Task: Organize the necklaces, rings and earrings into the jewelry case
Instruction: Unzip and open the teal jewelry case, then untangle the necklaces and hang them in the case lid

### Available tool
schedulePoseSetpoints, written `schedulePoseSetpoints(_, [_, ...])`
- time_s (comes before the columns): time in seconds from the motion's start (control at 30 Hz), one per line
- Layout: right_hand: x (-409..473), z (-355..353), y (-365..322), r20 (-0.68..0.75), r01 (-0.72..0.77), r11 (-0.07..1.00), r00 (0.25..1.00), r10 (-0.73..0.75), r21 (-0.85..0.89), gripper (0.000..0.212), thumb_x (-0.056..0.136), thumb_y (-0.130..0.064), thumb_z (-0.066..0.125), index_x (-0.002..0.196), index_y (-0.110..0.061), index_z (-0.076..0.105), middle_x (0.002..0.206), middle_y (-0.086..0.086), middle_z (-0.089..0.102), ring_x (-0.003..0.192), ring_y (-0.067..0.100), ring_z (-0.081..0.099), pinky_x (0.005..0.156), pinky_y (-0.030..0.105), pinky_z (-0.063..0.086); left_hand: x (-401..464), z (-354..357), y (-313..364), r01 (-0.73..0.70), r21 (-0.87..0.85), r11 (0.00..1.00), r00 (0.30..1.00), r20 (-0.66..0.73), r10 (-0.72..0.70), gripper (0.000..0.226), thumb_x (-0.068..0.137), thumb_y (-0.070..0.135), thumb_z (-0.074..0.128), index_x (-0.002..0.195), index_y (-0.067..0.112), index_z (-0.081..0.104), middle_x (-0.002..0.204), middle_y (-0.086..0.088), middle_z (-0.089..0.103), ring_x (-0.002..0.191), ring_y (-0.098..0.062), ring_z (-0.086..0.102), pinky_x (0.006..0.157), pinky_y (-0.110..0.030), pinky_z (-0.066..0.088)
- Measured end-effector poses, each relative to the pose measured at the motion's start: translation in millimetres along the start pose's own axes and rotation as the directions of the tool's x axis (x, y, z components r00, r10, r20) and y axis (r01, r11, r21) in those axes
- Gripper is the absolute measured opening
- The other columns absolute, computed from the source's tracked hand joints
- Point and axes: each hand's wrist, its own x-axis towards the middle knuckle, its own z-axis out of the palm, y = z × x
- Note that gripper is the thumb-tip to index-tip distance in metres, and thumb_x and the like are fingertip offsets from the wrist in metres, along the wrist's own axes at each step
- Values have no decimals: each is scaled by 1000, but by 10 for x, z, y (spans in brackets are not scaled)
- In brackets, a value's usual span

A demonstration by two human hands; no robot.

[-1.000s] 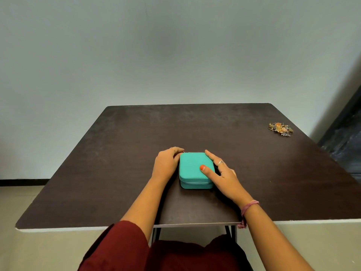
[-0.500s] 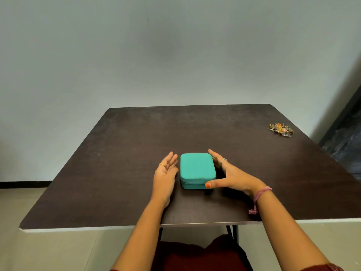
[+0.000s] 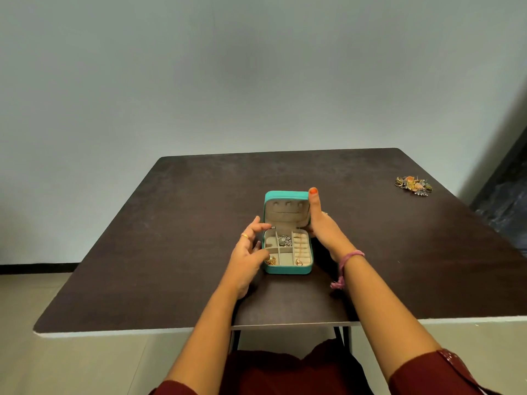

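A small teal jewelry case [image 3: 286, 269] stands open at the middle of the dark table [image 3: 171, 252], its lid [image 3: 286, 195] upright. My right hand [image 3: 322, 226] grips the lid's right edge, thumb on its top corner. My left hand [image 3: 249, 256] rests against the case's left side, fingers spread, thumb over the front-left compartment. The beige tray holds a silver chain [image 3: 285, 240], a gold piece [image 3: 271, 261] and a small gold ring [image 3: 299, 262] on the ring rolls. A pile of loose jewelry [image 3: 413, 186] lies far right on the table.
The table's near edge [image 3: 185, 332] is white. A plain wall rises behind the table, and a dark doorway [image 3: 504, 201] sits at the far right. My lap in dark red cloth [image 3: 285, 372] is under the near edge.
The case was shut and flat between my hands; now its lid stands up. My right hand moved from the front corner to the lid's right edge.
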Motion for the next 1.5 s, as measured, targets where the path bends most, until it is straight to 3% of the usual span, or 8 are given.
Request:
schedulePoseSetpoints(0.07, [61, 55, -7, -80, -59, 995, 995, 52, -86, 118, 50, -101, -5, 113, -28, 64, 111, 0, 63, 108, 21, 53, 111, 55, 19, 14, -24, 12, 22, 27, 999, 999, 30, -23, 62, 84, -13, 45, 125, 33, 55, 154, 11, 25, 132, -1, 31, 100, -11, 38])
schedulePoseSetpoints(0.17, [11, 101, -83, -156, -131, 980, 982, 108, -150, 109, 62, -88, -9, 95, -17, 67, 100, 2, 64, 98, 23, 50, 107, 55, 12, 78, -69, 14, 55, -36, 998, 997, 63, -52, 60, 85, -3, 49, 126, 39, 57, 156, 6, 23, 132, -2, 29, 100, -22, 39])
schedulePoseSetpoints(0.4, [84, 119, 8, -180, -104, 979, 981, 72, -176, 85, 87, -74, 7, 85, -12, 65, 82, 1, 58, 86, 20, 49, 101, 47, 22, 181, -48, 65, 66, -244, 968, 997, -12, -71, 49, 93, -1, 48, 136, 23, 49, 128, 3, 61, 112, -9, 62, 92, -27, 52])
schedulePoseSetpoints(0.5, [96, 157, 88, -359, 81, 997, 930, -81, -15, 59, 90, -68, 30, 91, -19, 63, 90, -2, 60, 86, 15, 55, 98, 47, 36, 194, -56, 45, 77, -233, 970, 996, -36, -87, 48, 94, 5, 51, 139, 22, 46, 127, 0, 62, 112, -12, 62, 92, -29, 51])
schedulePoseSetpoints(0.6, [74, 193, 128, -531, 402, 913, 760, -375, -70, 19, 90, -48, 55, 91, -29, 58, 105, -8, 50, 87, 7, 56, 85, 46, 50, 206, -65, 21, 93, -223, 970, 991, -70, -111, 45, 95, 9, 52, 135, 29, 50, 127, 0, 63, 111, -11, 63, 89, -28, 51])
schedulePoseSetpoints(0.7, [83, 192, 103, -447, 476, 785, 647, -618, -397, 14, 86, -41, 63, 92, -29, 67, 106, -9, 51, 99, 9, 51, 84, 36, 43, 216, -75, 6, 83, -230, 970, 989, -99, -109, 44, 95, 11, 54, 134, 30, 50, 124, 1, 64, 110, -12, 63, 92, -32, 51])
schedulePoseSetpoints(0.87, [168, 258, 57, -361, 347, 653, 616, -700, -673, 20, 86, -38, 65, 97, -24, 75, 116, -2, 58, 103, 17, 53, 81, 36, 38, 213, -82, -22, 35, -238, 971, 984, -160, -74, 49, 92, 3, 57, 136, 25, 50, 115, 8, 66, 111, -13, 63, 89, -34, 54])
schedulePoseSetpoints(1.5, [300, 310, -56, -245, 318, 498, 587, -772, -807, 16, 84, -27, 62, 78, -15, 70, 118, 3, 60, 108, 21, 53, 79, 39, 39, 194, -94, 21, -29, -225, 974, 980, -198, -16, 44, 90, -13, 50, 121, 17, 58, 109, 5, 65, 92, 1, 67, 71, -20, 55])
